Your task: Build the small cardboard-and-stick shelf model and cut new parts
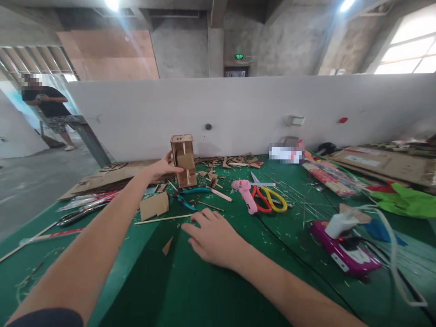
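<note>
My left hand (162, 168) reaches forward and grips an upright cardboard box (185, 161), with the thumb along its front and the fingers at its left side. The box has an open front with thin wooden sticks inside. Low over the green table, my right hand (214, 236) has its fingers apart and nothing in it. Just beyond its fingertips are blue-handled pliers (195, 190) and a thin wooden stick (163, 220). A cut cardboard piece (154, 206) lies left of the pliers, and a small cardboard triangle (167, 245) lies nearer me.
Right of centre lie a pink glue gun (250, 195) and scissors (277, 200) with yellow handles. A purple power strip (344, 250) with cables sits at the right. Cardboard scraps (238, 162) line the white partition (153, 118). A person (51, 102) stands far left.
</note>
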Action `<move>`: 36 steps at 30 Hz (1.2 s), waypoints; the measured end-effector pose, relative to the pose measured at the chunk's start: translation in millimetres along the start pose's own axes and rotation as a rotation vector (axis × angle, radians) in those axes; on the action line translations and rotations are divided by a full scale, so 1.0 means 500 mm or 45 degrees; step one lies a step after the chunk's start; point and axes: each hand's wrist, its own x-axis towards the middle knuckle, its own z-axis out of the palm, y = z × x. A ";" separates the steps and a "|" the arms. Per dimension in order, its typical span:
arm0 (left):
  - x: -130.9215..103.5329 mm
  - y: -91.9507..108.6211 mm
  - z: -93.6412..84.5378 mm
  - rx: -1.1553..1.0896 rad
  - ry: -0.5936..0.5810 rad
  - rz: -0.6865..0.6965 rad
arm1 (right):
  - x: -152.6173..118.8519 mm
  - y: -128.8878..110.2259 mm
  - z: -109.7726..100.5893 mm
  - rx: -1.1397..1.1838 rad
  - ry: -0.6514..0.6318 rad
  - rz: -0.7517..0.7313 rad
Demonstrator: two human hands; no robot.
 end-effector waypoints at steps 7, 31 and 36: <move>0.028 0.001 0.014 -0.259 -0.219 -0.021 | 0.063 0.049 0.074 0.138 -0.140 0.284; -0.048 0.038 0.036 -0.724 -0.034 0.157 | 0.157 0.063 0.106 0.544 0.235 0.288; -0.080 0.018 0.022 -0.865 -0.217 0.071 | 0.090 0.067 0.039 0.469 0.470 0.246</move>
